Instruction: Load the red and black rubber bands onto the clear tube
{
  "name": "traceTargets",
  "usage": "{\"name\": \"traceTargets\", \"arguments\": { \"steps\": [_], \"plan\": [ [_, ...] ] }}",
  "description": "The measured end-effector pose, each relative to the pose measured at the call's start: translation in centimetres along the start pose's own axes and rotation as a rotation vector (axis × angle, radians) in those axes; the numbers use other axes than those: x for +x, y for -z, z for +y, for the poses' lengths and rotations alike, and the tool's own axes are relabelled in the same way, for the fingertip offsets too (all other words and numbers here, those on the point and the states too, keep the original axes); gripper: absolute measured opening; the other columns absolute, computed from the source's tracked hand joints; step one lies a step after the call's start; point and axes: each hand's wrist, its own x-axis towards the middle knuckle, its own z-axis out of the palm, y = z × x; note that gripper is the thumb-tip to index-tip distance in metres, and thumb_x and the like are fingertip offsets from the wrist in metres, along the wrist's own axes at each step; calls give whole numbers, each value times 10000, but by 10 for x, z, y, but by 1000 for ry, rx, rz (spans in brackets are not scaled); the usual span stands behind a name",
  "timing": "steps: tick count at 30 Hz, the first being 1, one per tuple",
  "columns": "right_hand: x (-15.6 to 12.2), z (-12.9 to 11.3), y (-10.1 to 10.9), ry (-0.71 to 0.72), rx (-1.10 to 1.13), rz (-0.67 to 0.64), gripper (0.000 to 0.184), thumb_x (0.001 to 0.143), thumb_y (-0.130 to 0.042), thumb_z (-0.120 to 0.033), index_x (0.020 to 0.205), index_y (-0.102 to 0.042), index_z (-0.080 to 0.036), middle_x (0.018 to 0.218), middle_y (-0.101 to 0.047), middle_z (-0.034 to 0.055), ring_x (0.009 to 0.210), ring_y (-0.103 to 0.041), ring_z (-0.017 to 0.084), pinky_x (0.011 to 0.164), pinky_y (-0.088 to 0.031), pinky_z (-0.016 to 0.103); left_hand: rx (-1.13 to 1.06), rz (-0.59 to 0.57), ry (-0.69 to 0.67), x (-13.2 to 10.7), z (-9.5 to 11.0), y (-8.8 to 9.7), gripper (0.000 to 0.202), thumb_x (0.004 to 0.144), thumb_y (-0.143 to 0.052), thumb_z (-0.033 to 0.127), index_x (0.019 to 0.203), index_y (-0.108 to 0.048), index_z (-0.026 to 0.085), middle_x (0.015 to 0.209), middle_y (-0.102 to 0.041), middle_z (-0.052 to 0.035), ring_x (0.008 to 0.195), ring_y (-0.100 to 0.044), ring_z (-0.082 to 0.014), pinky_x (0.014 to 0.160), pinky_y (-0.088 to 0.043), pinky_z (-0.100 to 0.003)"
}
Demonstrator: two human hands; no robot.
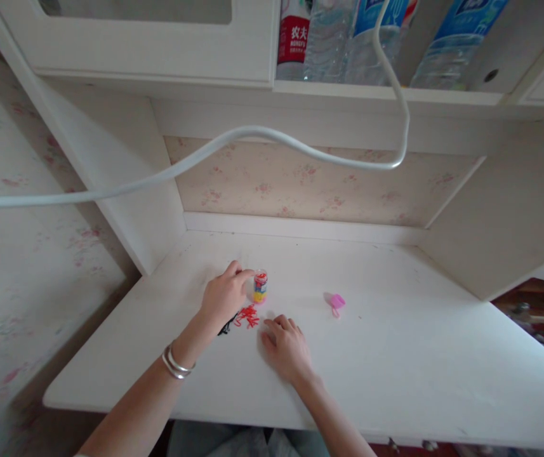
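Observation:
A small clear jar (260,286) filled with coloured bands stands upright on the white desk (395,355). My left hand (225,295), with bangles on the wrist, has its fingers curled and its fingertips touch the jar's left side near the top. A small heap of red bands (247,315) lies just in front of the jar, with some black bands (228,327) partly hidden under my left hand. My right hand (287,346) rests on the desk with fingers bent, its fingertips just right of the red bands. Whether it pinches a band is hidden.
A pink lid (336,302) lies on the desk to the right of the jar. A white cable (233,143) hangs across the view. Water bottles (348,38) stand on the shelf above. Desk side panels rise left and right.

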Motion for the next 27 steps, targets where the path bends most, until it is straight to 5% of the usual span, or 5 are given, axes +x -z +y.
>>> {"name": "traceTargets", "arguments": {
  "steps": [5, 13, 22, 27],
  "plan": [
    [12, -12, -11, 32, -17, 11, 218, 882, -503, -250, 947, -701, -318, 866, -631, 43, 843, -565, 192, 733, -406, 289, -63, 46, 74, -42, -9, -11, 294, 916, -367, 227, 1094, -592, 292, 994, -611, -18, 789, -614, -131, 664, -440, -225],
    [20, -14, -21, 41, 66, 25, 229, 908, -446, -199, 861, -667, -234, 884, -624, 47, 844, -576, 170, 775, -424, 269, -97, -114, 209, -114, -12, -60, 262, 923, -372, 266, 1084, -577, 290, 992, -641, -16, 780, -659, -150, 637, -455, -229],
    [19, -4, -7, -51, 224, 136, 321, 944, -361, -340, 906, -652, -208, 877, -600, 51, 800, -577, 156, 723, -441, 256, -33, -165, 198, -101, 7, -66, 240, 928, -361, 319, 982, -584, 248, 1033, -621, -42, 779, -654, -158, 579, -458, -233],
    [33, -5, 17, -44, 254, 226, 348, 932, -377, -396, 902, -666, -205, 871, -607, 55, 761, -577, 151, 682, -437, 255, 13, -175, 226, -86, 14, -73, 280, 926, -342, 299, 1018, -593, 214, 1031, -609, -75, 752, -654, -166, 557, -468, -239]
  ]
}}
